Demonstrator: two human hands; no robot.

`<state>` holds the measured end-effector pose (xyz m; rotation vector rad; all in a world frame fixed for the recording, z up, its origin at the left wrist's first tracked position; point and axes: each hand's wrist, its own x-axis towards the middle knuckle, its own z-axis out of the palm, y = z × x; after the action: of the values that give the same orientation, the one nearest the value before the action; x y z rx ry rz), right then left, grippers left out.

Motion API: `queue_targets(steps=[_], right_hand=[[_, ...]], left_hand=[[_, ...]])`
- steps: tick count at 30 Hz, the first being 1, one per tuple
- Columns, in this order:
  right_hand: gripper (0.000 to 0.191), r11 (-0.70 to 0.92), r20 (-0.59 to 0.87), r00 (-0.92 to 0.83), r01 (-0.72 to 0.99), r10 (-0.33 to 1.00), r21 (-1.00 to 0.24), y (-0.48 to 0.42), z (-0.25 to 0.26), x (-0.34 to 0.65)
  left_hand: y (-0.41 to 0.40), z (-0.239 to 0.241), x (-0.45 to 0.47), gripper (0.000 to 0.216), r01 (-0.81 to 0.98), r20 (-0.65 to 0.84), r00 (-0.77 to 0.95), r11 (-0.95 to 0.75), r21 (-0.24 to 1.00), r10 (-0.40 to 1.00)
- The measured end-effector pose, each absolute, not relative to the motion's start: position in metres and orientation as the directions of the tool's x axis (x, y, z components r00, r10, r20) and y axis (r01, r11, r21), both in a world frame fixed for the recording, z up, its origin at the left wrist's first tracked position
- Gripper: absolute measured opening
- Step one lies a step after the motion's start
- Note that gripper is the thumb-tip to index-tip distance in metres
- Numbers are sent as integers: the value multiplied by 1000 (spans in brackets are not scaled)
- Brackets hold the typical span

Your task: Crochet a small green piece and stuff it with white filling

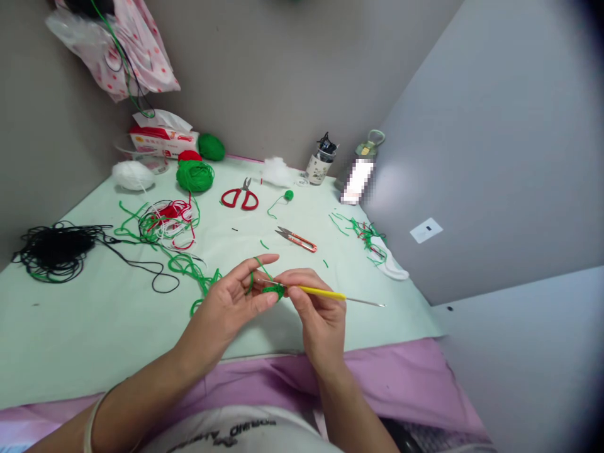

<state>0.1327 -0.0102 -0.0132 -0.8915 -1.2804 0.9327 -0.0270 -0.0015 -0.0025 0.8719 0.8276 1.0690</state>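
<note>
My left hand (238,292) pinches a small piece of green crochet work (274,290) between thumb and fingers. Green yarn runs around its fingers and up over the raised index finger. In my right hand (318,302) is a crochet hook (323,292) with a yellow grip, its metal tip at the green piece. The hook's other thin end points to the right. Loose green yarn (195,270) trails over the table just left of my left hand. Beyond my hands lie orange thread snips (298,240).
Red-handled scissors (240,197), a small green ball (289,195) and white stuffing (276,171) lie farther back. At left are black cord (59,248), tangled yarn (165,217) and a green yarn ball (195,176). Yarn scraps (363,233) lie right. A bottle (370,145) stands by the wall.
</note>
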Motion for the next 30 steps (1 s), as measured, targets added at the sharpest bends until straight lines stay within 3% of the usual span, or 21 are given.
queue_targets(steps=[10, 15, 21, 30], right_hand=[[16, 207, 178, 111, -397, 978, -894, -4, -16, 134], [20, 235, 223, 75, -351, 972, -906, -5, -13, 137], [22, 342, 328, 106, -169, 939, -924, -12, -13, 138], [17, 255, 223, 129, -340, 966, -905, -10, -20, 134]], left_hand=[[-2, 1, -26, 40, -354, -185, 222, 256, 900, 957], [-3, 3, -24, 41, -350, -189, 194, 248, 903, 963], [-1, -3, -26, 41, -268, -121, 183, 168, 949, 976], [-2, -2, -26, 37, -296, -151, 210, 210, 932, 966]])
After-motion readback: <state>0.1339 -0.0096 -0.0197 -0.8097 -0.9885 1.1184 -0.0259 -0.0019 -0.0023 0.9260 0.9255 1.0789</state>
